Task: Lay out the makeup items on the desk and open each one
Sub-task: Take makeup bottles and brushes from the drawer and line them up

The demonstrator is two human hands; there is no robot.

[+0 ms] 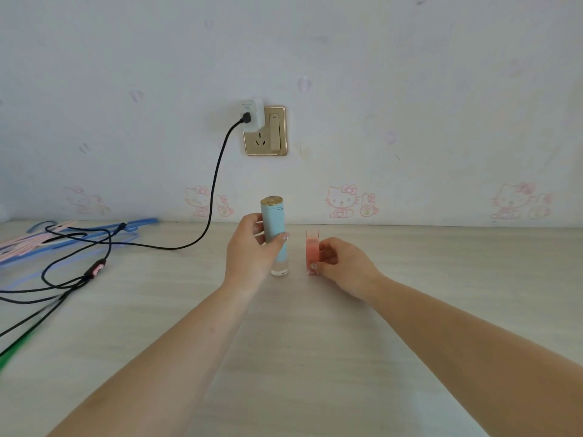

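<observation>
A tall light-blue makeup tube (275, 225) with a gold top and a clear base stands upright on the pale wooden desk (299, 342), near the wall. My left hand (250, 250) grips its middle, thumb across the front. Just to its right stands a shorter pink, square-sided tube (312, 249), also upright. My right hand (342, 264) pinches its right side, thumb low on the front. Both tubes have their caps on.
A black cable (214, 190) runs from a white charger (252, 116) in the gold wall socket down to the desk's left side. There it tangles over blue and pink clothes hangers (79, 238). A green strip (12, 351) lies at the left edge.
</observation>
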